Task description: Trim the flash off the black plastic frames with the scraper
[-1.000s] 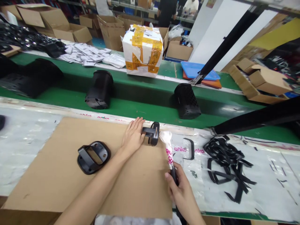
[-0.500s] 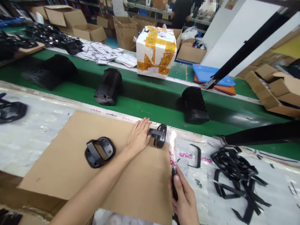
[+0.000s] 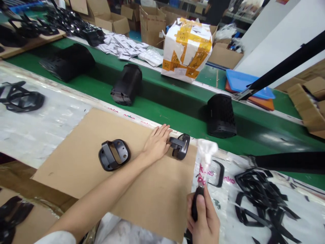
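My left hand (image 3: 157,142) lies palm down at the far edge of a brown cardboard sheet (image 3: 152,189), fingers stretched forward. Its thumb side holds the bar of a black plastic handle (image 3: 180,146), whose oval base stands on edge. A similar black handle piece (image 3: 114,155) rests on the cardboard, left of my forearm. My right hand (image 3: 204,217) is closed around the black grip of a tool (image 3: 197,205). The tool's upper part is whitish and smeared by glare or motion, so its kind is unclear. It points up, just right of the held piece.
Black strips and frames (image 3: 264,196) are heaped at the right, with a single black frame (image 3: 219,173) nearer. Across the green conveyor (image 3: 162,112) lie black housings (image 3: 221,115). Behind stand a taped white box (image 3: 188,51), white slips (image 3: 122,45) and a blue tray (image 3: 250,84).
The whole view has shifted, so most things sit further right. The tool's whitish end looks wider and more smeared. My left hand keeps its place at the black handle.
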A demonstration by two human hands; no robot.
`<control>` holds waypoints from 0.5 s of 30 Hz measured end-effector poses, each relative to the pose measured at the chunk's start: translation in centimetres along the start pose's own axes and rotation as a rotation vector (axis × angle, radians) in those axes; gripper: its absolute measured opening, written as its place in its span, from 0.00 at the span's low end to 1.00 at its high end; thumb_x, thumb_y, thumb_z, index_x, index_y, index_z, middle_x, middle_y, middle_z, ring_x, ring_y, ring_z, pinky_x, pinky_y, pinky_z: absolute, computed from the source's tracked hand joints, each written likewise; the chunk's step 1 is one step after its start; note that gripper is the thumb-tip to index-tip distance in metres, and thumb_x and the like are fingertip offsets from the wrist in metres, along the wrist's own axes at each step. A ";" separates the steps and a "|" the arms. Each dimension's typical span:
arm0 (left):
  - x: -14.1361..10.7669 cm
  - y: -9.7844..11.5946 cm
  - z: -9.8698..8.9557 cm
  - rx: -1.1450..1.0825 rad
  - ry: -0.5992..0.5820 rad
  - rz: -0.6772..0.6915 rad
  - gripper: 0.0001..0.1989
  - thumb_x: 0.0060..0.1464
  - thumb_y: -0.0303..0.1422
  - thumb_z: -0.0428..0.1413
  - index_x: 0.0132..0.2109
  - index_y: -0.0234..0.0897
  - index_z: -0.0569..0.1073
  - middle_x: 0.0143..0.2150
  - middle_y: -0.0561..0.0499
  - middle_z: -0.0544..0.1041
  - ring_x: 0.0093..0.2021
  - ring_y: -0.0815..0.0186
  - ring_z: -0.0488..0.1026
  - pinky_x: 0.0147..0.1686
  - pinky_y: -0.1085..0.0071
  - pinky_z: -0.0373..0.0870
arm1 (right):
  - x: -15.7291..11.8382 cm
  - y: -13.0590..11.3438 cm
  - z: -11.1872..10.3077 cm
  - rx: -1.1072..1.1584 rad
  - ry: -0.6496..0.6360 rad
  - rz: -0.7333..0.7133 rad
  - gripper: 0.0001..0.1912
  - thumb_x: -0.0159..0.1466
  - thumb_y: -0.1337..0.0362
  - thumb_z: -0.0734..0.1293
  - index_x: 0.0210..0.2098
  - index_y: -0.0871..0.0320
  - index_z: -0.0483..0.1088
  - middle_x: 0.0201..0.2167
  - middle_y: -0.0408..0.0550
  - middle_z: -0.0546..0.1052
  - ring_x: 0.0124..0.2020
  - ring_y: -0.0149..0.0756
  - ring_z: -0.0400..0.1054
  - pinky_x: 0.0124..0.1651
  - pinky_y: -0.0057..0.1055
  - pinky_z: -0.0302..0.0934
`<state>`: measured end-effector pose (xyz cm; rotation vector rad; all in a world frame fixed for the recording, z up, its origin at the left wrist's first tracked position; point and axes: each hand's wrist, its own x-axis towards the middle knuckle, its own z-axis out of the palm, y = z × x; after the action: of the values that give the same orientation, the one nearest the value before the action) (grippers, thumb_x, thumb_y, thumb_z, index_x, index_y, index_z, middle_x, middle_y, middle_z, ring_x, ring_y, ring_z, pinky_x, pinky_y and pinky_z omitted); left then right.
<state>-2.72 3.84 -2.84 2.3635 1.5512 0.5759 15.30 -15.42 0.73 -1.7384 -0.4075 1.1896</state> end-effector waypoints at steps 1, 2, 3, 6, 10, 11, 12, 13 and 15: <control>0.0 0.0 0.0 -0.002 -0.001 0.000 0.30 0.61 0.29 0.54 0.69 0.29 0.64 0.75 0.38 0.63 0.77 0.51 0.54 0.76 0.52 0.49 | -0.1 0.1 0.3 0.007 0.000 -0.016 0.48 0.60 0.35 0.74 0.71 0.51 0.62 0.29 0.42 0.74 0.17 0.26 0.56 0.16 0.21 0.49; 0.0 0.0 -0.1 -0.006 -0.002 0.002 0.29 0.61 0.29 0.54 0.69 0.29 0.64 0.75 0.38 0.63 0.77 0.51 0.54 0.76 0.52 0.49 | 0.0 0.2 0.6 -0.006 -0.036 -0.001 0.50 0.58 0.33 0.74 0.70 0.53 0.62 0.27 0.41 0.73 0.17 0.26 0.55 0.16 0.22 0.50; 0.0 0.0 -0.1 -0.012 0.001 0.001 0.29 0.62 0.29 0.53 0.68 0.29 0.65 0.74 0.38 0.63 0.77 0.52 0.54 0.76 0.53 0.49 | 0.3 0.2 0.8 -0.037 -0.100 0.041 0.51 0.57 0.32 0.74 0.69 0.55 0.64 0.25 0.40 0.72 0.16 0.26 0.54 0.16 0.23 0.50; 0.0 -0.1 -0.2 -0.020 0.009 -0.010 0.27 0.63 0.30 0.52 0.68 0.30 0.66 0.74 0.39 0.65 0.76 0.53 0.55 0.76 0.53 0.50 | 1.3 -0.3 0.6 -0.143 -0.282 0.192 0.52 0.51 0.32 0.77 0.64 0.57 0.70 0.22 0.38 0.69 0.15 0.26 0.51 0.15 0.22 0.45; 0.1 0.0 -0.1 -0.011 0.015 -0.022 0.27 0.63 0.30 0.53 0.68 0.30 0.65 0.74 0.39 0.65 0.76 0.53 0.55 0.76 0.52 0.49 | 1.4 -0.4 -0.2 -0.066 -0.093 0.070 0.46 0.57 0.35 0.75 0.67 0.52 0.66 0.25 0.39 0.71 0.14 0.23 0.51 0.14 0.19 0.42; 0.1 0.0 -0.1 -0.010 0.017 -0.020 0.27 0.63 0.30 0.53 0.68 0.30 0.65 0.74 0.39 0.65 0.76 0.53 0.56 0.76 0.52 0.49 | 1.3 -0.2 -0.1 -0.026 -0.032 0.000 0.43 0.60 0.35 0.73 0.67 0.51 0.66 0.25 0.38 0.70 0.14 0.23 0.51 0.14 0.19 0.42; 0.0 0.0 0.0 -0.012 0.019 -0.018 0.27 0.63 0.30 0.53 0.68 0.30 0.65 0.74 0.39 0.65 0.76 0.53 0.56 0.76 0.53 0.49 | 1.1 0.1 0.0 -0.006 -0.009 -0.053 0.41 0.62 0.35 0.71 0.66 0.51 0.66 0.24 0.37 0.69 0.13 0.23 0.50 0.14 0.19 0.42; 0.0 0.1 0.0 -0.016 0.020 -0.014 0.27 0.63 0.30 0.53 0.68 0.30 0.65 0.74 0.39 0.65 0.76 0.53 0.56 0.76 0.53 0.49 | 1.1 0.4 0.2 -0.015 -0.034 -0.078 0.40 0.62 0.35 0.71 0.65 0.52 0.68 0.22 0.36 0.68 0.13 0.23 0.49 0.13 0.20 0.43; -0.2 0.0 0.0 -0.029 0.022 -0.009 0.27 0.63 0.30 0.52 0.68 0.30 0.66 0.74 0.39 0.65 0.76 0.53 0.56 0.76 0.53 0.49 | 1.4 0.5 0.4 -0.098 -0.168 -0.065 0.39 0.62 0.36 0.72 0.62 0.55 0.72 0.19 0.36 0.66 0.12 0.24 0.48 0.12 0.21 0.43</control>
<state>-2.78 3.69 -2.84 2.3355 1.5517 0.6193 15.52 -14.53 -0.48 -1.6999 -0.6271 1.2920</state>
